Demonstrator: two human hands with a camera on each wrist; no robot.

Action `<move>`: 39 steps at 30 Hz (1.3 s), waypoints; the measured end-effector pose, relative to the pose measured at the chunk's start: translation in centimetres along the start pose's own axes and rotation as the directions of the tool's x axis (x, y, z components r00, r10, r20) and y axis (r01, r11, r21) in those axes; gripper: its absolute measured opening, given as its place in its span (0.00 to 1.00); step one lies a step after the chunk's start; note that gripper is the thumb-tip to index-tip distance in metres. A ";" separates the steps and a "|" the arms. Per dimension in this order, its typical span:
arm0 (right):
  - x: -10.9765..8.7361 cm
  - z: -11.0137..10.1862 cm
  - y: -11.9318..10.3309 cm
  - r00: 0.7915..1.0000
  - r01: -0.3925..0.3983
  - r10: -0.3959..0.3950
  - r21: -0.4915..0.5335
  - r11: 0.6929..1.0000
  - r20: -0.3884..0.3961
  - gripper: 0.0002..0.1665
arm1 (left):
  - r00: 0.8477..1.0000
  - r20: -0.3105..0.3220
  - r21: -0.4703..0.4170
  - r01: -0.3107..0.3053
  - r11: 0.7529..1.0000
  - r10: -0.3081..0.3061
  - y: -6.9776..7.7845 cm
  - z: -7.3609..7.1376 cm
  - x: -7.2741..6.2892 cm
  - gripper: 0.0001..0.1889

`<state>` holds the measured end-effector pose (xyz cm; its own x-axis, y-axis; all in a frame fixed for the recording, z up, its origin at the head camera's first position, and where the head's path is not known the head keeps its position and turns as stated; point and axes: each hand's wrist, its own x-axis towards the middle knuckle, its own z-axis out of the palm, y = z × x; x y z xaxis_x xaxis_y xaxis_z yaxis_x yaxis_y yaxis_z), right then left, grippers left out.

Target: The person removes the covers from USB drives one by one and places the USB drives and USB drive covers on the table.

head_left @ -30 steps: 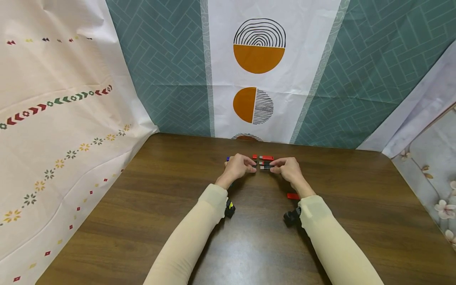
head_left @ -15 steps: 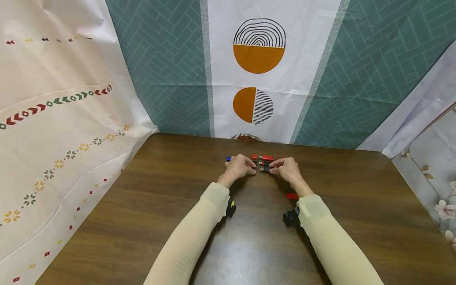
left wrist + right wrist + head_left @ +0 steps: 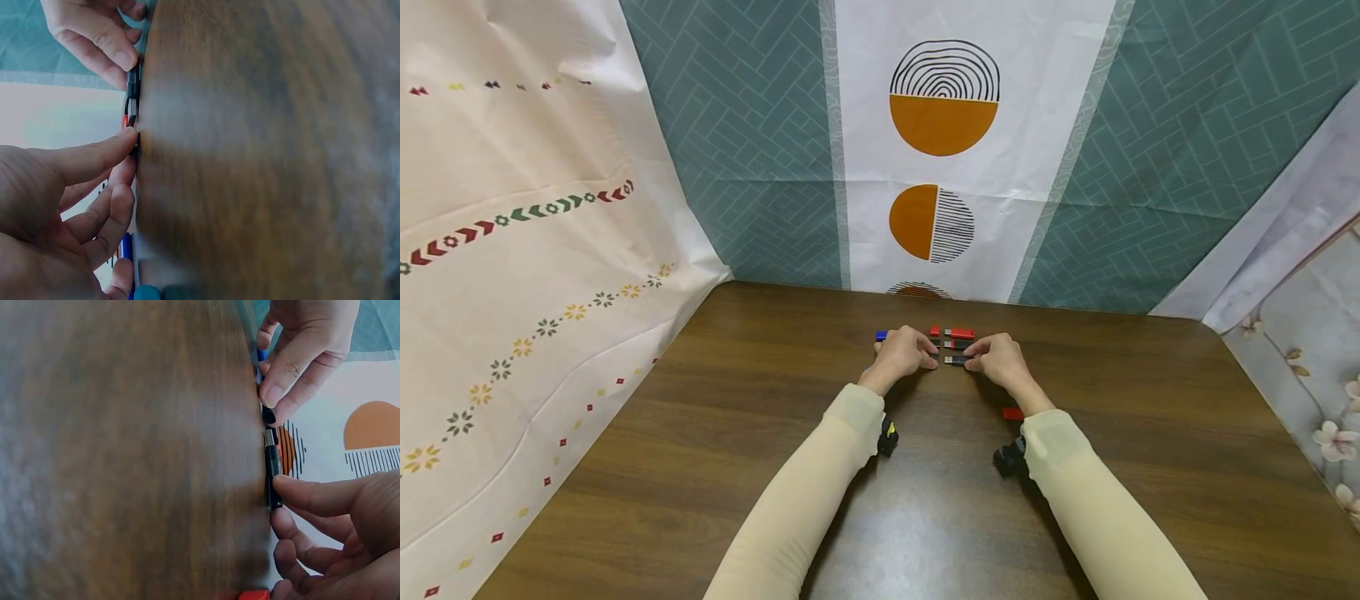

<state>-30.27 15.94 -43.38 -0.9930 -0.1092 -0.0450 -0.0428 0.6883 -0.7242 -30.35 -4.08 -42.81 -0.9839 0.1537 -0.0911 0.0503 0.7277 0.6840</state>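
Note:
Near the back of the table, my right hand [image 3: 1000, 360] pinches the rear end of a black USB flash drive [image 3: 273, 465] between thumb and fingers. Its metal plug points left, toward my left hand. Between the thumb and forefinger of my left hand [image 3: 904, 352] is a small black cap [image 3: 269, 416], mostly covered by the fingertips. A short gap separates cap and plug. Just behind lie a red-and-black flash drive [image 3: 957, 343] and a red flash drive [image 3: 961, 333], with a red cap [image 3: 935, 332] left of the red one.
A blue object [image 3: 881, 335] lies behind my left hand, partly hidden. In the left wrist view a teal object [image 3: 147, 292] shows at the bottom edge. A red piece [image 3: 1012, 413] lies beside my right wrist. Patterned cloth [image 3: 940, 242] hangs behind the brown table [image 3: 925, 533].
The black flash drive in my right hand has shifted slightly toward me, away from the red-and-black one. My left hand has stayed nearly in place, still holding the cap.

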 end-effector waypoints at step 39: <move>-0.4 -0.6 -0.2 1.000 -0.013 0.012 0.052 0.999 0.019 0.13 | 0.998 -0.024 -0.042 -0.066 0.997 0.066 -0.2 -0.4 -0.2 0.08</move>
<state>-29.89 16.30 -42.77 -0.9912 -0.1141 -0.0670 -0.0238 0.6518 -0.7580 -30.24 -4.48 -42.64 -0.9824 0.1848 -0.0285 0.1084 0.6870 0.7185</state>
